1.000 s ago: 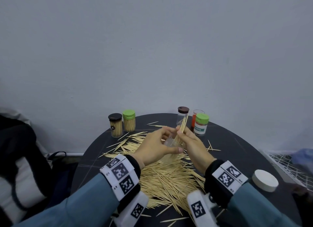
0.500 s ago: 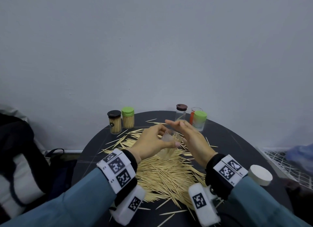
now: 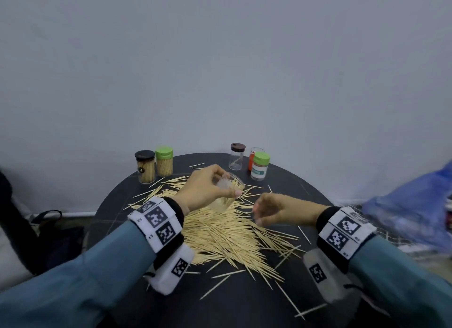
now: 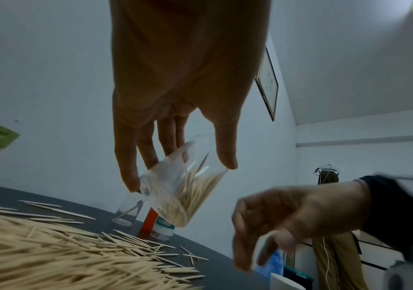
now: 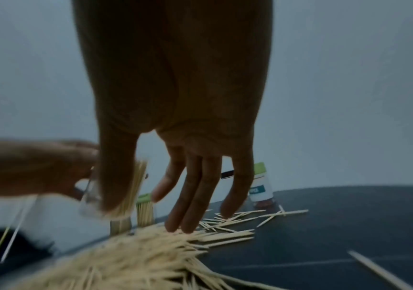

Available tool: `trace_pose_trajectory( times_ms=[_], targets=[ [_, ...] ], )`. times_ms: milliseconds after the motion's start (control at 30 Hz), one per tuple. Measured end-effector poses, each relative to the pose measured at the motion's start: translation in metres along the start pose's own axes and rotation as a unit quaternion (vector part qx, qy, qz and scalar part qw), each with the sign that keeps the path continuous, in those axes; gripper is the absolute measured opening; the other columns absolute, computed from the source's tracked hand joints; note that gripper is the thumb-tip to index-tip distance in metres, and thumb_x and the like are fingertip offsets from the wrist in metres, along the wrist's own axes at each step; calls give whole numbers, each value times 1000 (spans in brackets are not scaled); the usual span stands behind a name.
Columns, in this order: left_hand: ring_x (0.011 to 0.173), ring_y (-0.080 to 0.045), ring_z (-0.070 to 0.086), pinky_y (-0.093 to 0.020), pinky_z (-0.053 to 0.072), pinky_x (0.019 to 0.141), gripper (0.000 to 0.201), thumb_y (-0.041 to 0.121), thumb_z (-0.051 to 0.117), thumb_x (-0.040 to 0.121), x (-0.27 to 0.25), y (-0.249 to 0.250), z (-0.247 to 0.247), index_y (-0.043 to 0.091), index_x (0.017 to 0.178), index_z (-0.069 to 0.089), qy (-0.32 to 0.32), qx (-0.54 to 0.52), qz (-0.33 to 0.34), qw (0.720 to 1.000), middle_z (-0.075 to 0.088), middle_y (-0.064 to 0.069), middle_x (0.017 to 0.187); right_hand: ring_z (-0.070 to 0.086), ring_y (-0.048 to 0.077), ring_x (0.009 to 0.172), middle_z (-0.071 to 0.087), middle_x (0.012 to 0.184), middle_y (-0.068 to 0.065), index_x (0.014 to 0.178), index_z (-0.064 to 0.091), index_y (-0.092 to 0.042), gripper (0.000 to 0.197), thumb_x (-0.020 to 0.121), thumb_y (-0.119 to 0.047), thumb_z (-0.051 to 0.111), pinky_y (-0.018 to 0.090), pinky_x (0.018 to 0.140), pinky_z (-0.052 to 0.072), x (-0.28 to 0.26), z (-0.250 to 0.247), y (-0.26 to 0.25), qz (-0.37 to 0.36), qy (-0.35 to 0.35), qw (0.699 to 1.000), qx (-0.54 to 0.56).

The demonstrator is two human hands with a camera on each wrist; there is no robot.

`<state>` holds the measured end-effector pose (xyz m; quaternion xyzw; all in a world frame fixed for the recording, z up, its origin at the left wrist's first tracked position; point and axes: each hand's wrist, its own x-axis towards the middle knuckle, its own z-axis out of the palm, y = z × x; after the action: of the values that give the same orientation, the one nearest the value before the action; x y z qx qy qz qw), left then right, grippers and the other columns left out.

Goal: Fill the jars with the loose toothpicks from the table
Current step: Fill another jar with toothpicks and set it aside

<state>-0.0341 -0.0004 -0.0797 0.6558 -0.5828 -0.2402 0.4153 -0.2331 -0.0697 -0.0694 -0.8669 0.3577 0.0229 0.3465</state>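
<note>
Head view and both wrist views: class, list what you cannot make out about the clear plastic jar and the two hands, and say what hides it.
- Clear plastic jar, head view: the left hand covers its side, so the fill level is unclear.
- Same jar, right wrist view: blurred, mostly behind the right thumb.
- Right hand, head and left wrist views: blurred, so whether its fingers pinch any loose wooden toothpicks is unreadable.

A framed picture (image 4: 267,84) hangs on the wall; a blue bag (image 3: 413,212) lies right.
</note>
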Motion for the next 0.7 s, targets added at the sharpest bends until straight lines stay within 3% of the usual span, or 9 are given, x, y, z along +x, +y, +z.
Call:
trace_pose_trajectory(
  times_ms=[67,133,233,300,433,500,600,700],
  targets=[
    [101,-10,57,-30,49,87,50,40,80,69,-1,2,1,22,108,55,-6,0,1,1000,60,6,113,55,13,96,59,103,-3,110,51,-20,39,79,-24,74,31,94,47,-14,6,0,35,-56,991,-120],
    [101,-11,56,-31,49,88,50,40,79,69,-2,3,2,22,108,54,-12,9,2,1000,59,5,113,54,10,85,57,91,-8,113,53,-16,44,76,-20,76,21,77,46,-26,12,4,51,-84,976,-194],
    [104,-14,56,-31,48,89,53,40,79,70,-4,7,3,19,112,55,-19,23,9,999,59,1,115,50,0,65,53,73,-15,97,54,-21,33,74,-12,77,10,60,38,-43,17,13,62,-109,967,-222],
    [106,-15,55,-30,47,88,57,41,79,70,-6,10,5,16,116,55,-23,27,14,999,59,0,116,49,-3,62,54,70,-15,83,50,-28,35,72,-12,79,11,62,40,-56,20,17,83,-134,965,-212],
    [105,-15,55,-28,45,87,60,41,78,70,-9,13,8,14,119,56,-31,28,18,999,59,-1,116,52,-2,61,56,70,-14,76,48,-32,42,67,-9,82,21,70,46,-72,31,23,93,-160,961,-204],
    [105,-15,54,-28,44,87,61,41,78,70,-10,14,10,14,120,55,-35,29,18,999,59,-1,115,53,-4,57,58,70,-12,73,51,-31,39,68,-6,80,13,64,45,-74,35,24,72,-155,964,-202],
    [103,-15,54,-27,43,84,61,41,77,71,-11,15,10,14,120,55,-35,31,18,999,58,-1,113,56,-2,59,67,69,-1,71,62,-24,25,74,-1,73,5,61,42,-71,37,21,36,-147,972,-178],
    [102,-14,54,-25,42,80,59,41,78,70,-11,14,8,14,119,56,-30,30,18,999,58,0,113,57,-5,55,62,56,-15,85,72,-5,12,75,2,69,5,60,42,-62,41,15,14,-131,979,-156]
  ],
)
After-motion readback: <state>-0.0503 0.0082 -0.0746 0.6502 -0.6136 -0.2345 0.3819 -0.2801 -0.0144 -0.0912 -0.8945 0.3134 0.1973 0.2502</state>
